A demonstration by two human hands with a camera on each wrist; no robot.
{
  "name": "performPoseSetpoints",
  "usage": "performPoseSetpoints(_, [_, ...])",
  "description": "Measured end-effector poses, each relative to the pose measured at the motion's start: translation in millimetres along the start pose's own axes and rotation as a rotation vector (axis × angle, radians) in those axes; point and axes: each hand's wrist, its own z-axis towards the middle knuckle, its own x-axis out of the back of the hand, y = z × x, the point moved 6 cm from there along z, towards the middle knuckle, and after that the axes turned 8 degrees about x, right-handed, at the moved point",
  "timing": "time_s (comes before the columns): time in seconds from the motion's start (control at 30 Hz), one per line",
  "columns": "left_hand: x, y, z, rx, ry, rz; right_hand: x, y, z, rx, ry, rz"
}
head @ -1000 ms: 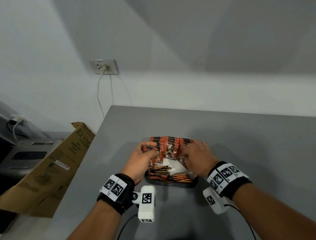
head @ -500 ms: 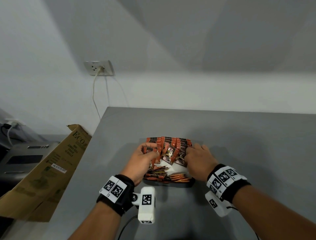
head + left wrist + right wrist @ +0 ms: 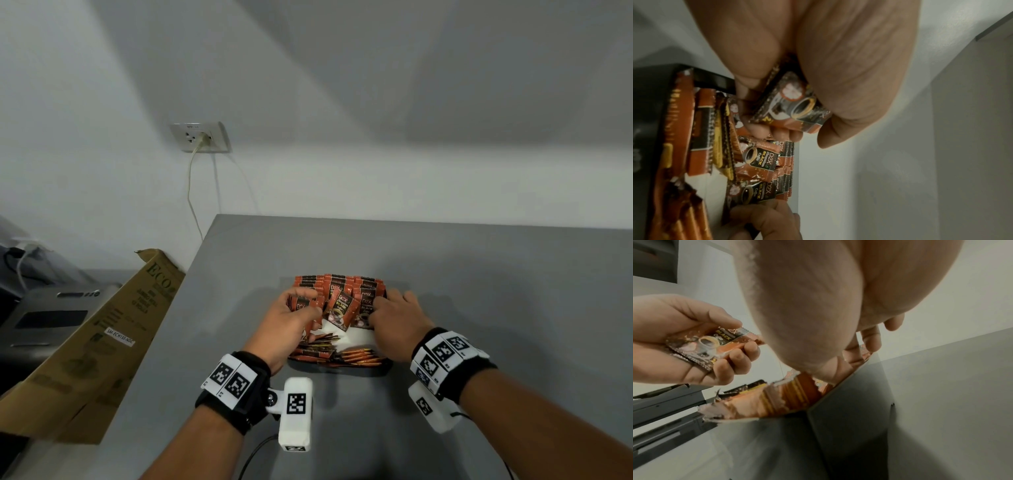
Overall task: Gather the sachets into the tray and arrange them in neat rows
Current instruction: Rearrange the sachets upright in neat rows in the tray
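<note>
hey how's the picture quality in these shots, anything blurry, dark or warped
Head view: evenly lit, sharp, wide-angle bend in the walls; the hands cast soft shadows on the table. Left wrist view: dim, palm of the left hand close and soft, sachets readable. Right wrist view: right hand blurred, tray smeared.

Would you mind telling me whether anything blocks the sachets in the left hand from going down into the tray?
Partly. The left hand grips sachets above the tray. Directly ahead, a tilted loose sachet leans out of line, and the right hand presses on the standing rows. Otherwise nothing visible intervenes.
</note>
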Motion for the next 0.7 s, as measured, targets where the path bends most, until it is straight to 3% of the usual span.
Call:
performPoseSetpoints(0.2, [3.4, 0.3, -0.1, 0.005, 0.009, -0.022, -1.5, -15.6, 5.5, 0.091, 0.078, 0.176])
performPoseSetpoints(0.7, [6.7, -0.2, -2.8, -0.001, 0.012, -0.003, -8.5, -22.9, 24.7, 0.118, 0.028, 0.042])
